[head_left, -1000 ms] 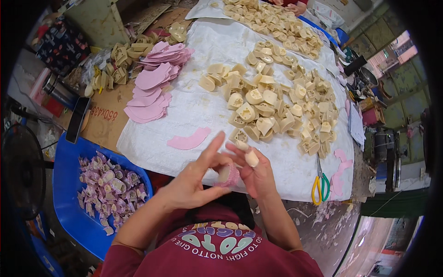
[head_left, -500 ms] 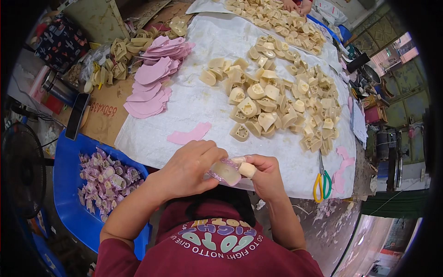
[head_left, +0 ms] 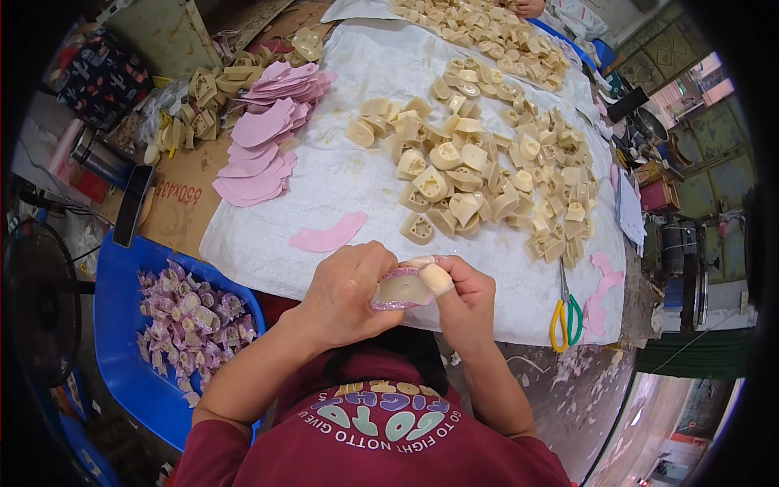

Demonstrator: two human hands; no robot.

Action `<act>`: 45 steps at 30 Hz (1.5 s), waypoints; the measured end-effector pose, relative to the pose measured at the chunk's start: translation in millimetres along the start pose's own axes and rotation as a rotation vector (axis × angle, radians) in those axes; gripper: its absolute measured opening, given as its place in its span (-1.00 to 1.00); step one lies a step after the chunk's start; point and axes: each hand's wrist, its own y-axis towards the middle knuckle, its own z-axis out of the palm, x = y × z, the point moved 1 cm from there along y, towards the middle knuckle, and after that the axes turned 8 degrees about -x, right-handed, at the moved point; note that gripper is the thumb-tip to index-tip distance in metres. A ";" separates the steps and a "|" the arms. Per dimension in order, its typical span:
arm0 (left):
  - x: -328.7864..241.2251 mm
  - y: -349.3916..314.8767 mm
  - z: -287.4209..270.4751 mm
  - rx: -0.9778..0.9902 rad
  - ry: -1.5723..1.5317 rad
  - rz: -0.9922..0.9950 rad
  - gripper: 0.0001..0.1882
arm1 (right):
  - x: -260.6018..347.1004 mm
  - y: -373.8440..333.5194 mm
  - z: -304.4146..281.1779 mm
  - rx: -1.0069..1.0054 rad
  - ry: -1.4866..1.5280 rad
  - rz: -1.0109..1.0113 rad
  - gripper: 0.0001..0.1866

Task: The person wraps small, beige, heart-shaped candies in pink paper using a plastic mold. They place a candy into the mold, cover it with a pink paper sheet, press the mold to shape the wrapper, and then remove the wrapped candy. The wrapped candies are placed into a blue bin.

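Both my hands hold one small beige shoe heel (head_left: 403, 289) at the table's front edge, with glittery pink covering wrapped around its rim. My left hand (head_left: 350, 286) grips its left side with curled fingers. On the other side, my right hand (head_left: 469, 299) pinches it, and a cream-coloured cover sits on a right fingertip. Just beyond lies a curved pink cut piece (head_left: 329, 233), flat on the white sheet (head_left: 268, 243). A large heap of bare beige heels (head_left: 466, 174) spreads over the middle and right of the sheet.
Stacked pink pieces (head_left: 264, 134) lie at the left. A blue tub (head_left: 122, 341) holds several pink-covered heels (head_left: 195, 316). Scissors (head_left: 565, 316) with yellow and green handles lie near the right edge, beside pink scraps (head_left: 602, 296). Another person's hand (head_left: 529, 8) shows at the far end.
The heel has turned in my hands, so its pink-edged hollow faces up more squarely. My left hand has shifted slightly, and my right fingers press at the heel's upper right edge.
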 end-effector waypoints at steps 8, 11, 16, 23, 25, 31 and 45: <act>-6.5 -6.7 13.8 -0.126 0.025 -0.013 -0.57 | -5.6 2.5 -2.7 -0.008 0.129 0.091 -0.80; -7.0 -4.3 16.1 -0.194 0.029 0.008 -0.57 | -4.0 4.0 -0.4 0.018 0.401 0.213 -0.78; -8.0 -5.6 29.1 -0.259 0.091 -0.072 -0.58 | -5.5 4.7 8.4 -0.126 0.063 -0.025 -0.77; -8.8 -6.2 32.1 -0.287 0.094 -0.135 -0.60 | -14.0 6.2 8.9 -0.106 0.162 0.029 -0.73; -8.6 -5.1 33.4 -0.285 0.085 -0.181 -0.61 | -13.6 8.8 7.7 -0.096 0.104 -0.003 -0.71; -6.2 -4.5 33.0 -0.333 0.035 -0.230 -0.61 | -7.3 5.7 12.7 -0.033 0.319 0.136 -0.68; 13.1 3.1 3.3 0.021 -0.621 -0.396 -0.65 | -3.7 5.7 5.5 0.066 -0.225 -0.317 -0.62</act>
